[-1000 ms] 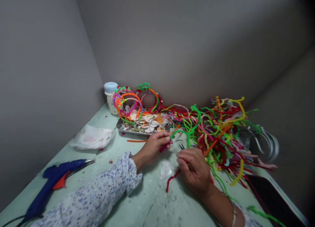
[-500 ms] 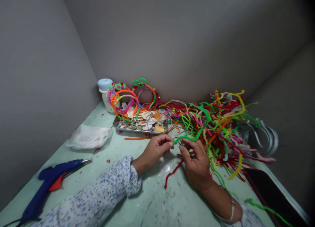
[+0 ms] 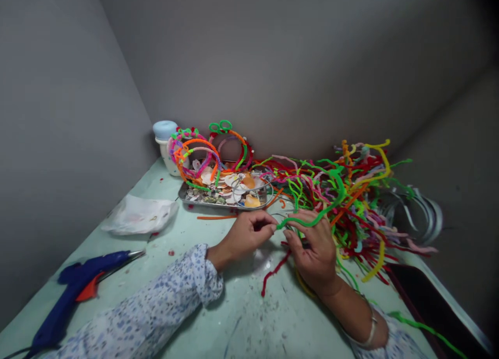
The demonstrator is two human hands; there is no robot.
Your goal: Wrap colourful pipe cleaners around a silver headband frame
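Observation:
A bright green pipe cleaner (image 3: 315, 221) runs in a wavy line between my hands, its far end curling up over the pile. My left hand (image 3: 251, 233) pinches its near tip between thumb and forefinger. Bent around the same stem, my right hand (image 3: 316, 250) has thumb and forefinger close together, the pipe cleaner crossing its fingers. A thin grey strip shows by the fingertips; whether it is gripped too I cannot tell. Below my hands lies a dark red pipe cleaner (image 3: 273, 273). A yellow curved piece (image 3: 304, 286) is partly hidden under my right hand.
Behind stands a metal tray (image 3: 212, 207) of shells with decorated headbands (image 3: 198, 143), beside a blue-lidded jar (image 3: 165, 146). Tangled pipe cleaners (image 3: 362, 213) and metal headbands (image 3: 429, 218) fill the right, near a dark phone-like slab (image 3: 436, 307). Left are a plastic packet (image 3: 140, 216) and blue glue gun (image 3: 70, 296).
My right hand's fingers have lifted and spread a little under the green pipe cleaner, whose curled far end has swung right. My left hand keeps its pinch on the tip.

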